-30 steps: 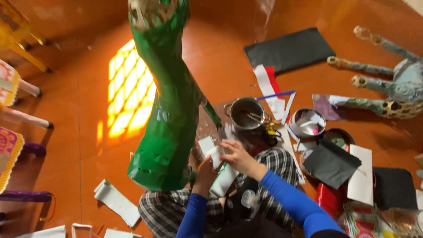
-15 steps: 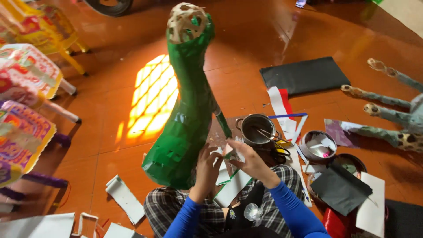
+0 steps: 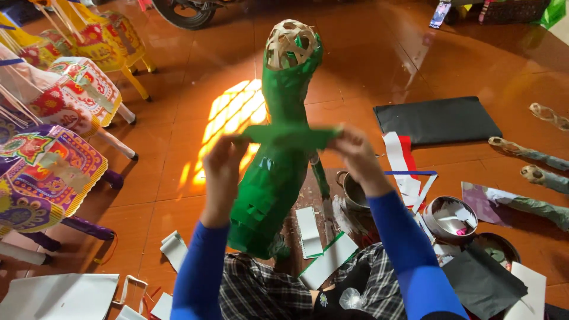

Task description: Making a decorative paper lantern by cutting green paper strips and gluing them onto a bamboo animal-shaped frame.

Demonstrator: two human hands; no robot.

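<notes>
Packages and labels in your view: a small upright card or packet [image 3: 439, 14], blue, white and dark, stands on the floor at the top right edge. Beside it, a green plastic bag [image 3: 555, 12] fills the far top right corner. You have no signs or screens in view.

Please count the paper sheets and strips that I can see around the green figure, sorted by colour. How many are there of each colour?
Green strip, held between left hand and right hand: 1
Black sheets, one large, one small: 2
Blue strip: 1
Purple sheet: 1
Total: 5
White scraps overlap too much to count.
</notes>
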